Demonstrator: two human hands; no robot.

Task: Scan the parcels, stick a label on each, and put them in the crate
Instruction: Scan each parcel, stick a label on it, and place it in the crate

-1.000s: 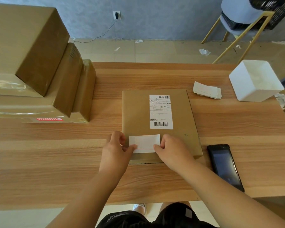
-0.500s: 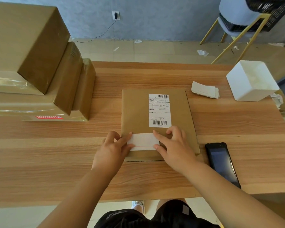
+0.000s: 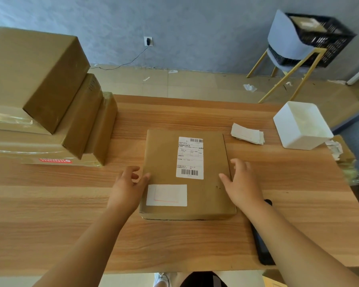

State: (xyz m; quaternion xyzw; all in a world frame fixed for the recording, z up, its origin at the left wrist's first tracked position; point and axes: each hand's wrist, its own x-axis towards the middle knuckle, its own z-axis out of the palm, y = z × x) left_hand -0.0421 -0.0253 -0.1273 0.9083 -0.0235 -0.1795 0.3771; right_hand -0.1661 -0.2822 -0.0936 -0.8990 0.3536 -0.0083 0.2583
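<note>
A flat brown parcel lies on the wooden table in front of me. It carries a printed shipping label and a small white label stuck flat near its front left corner. My left hand is at the parcel's left edge, fingers apart, thumb touching the edge. At the right edge is my right hand, open, its thumb resting on the parcel's top. A black crate holding a parcel sits on a chair far right.
Stacked brown boxes fill the table's left side. A pile of white labels and a white bin lie at the back right. A black handheld scanner lies under my right forearm near the front edge.
Both hands have left the small white label, which now lies stuck flat on the parcel, and have spread apart to the parcel's left and right edges.
</note>
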